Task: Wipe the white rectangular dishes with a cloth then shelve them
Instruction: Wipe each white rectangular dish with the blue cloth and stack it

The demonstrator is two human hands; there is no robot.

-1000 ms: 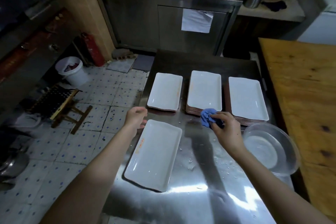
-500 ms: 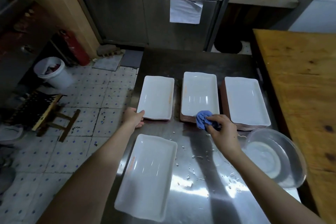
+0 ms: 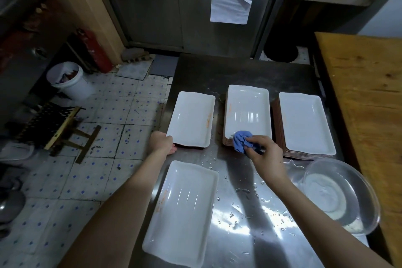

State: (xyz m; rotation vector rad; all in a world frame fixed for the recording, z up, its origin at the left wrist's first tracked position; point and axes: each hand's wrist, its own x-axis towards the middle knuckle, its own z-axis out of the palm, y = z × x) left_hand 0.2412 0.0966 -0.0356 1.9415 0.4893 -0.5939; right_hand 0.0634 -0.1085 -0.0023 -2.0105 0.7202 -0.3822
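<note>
Three stacks of white rectangular dishes stand in a row on the steel table (image 3: 239, 235): a low left stack (image 3: 191, 119), a middle stack (image 3: 248, 113) and a right stack (image 3: 304, 122). A single white dish (image 3: 182, 211) lies nearer me on the table. My left hand (image 3: 162, 142) grips the near left corner of the left stack. My right hand (image 3: 266, 154) holds a crumpled blue cloth (image 3: 242, 140) against the near edge of the middle stack's top dish.
A clear bowl (image 3: 339, 196) with water sits at the right by a wooden table (image 3: 365, 98). Water drops lie on the steel. A white bucket (image 3: 69, 82), a wooden stool (image 3: 63, 128) and a red extinguisher (image 3: 95, 50) stand on the tiled floor at left. A steel cabinet (image 3: 195, 11) is behind.
My left hand has reached forward from above the near dish to the left stack's corner. My right hand with the cloth has stayed at the middle stack. The view has tilted downward.
</note>
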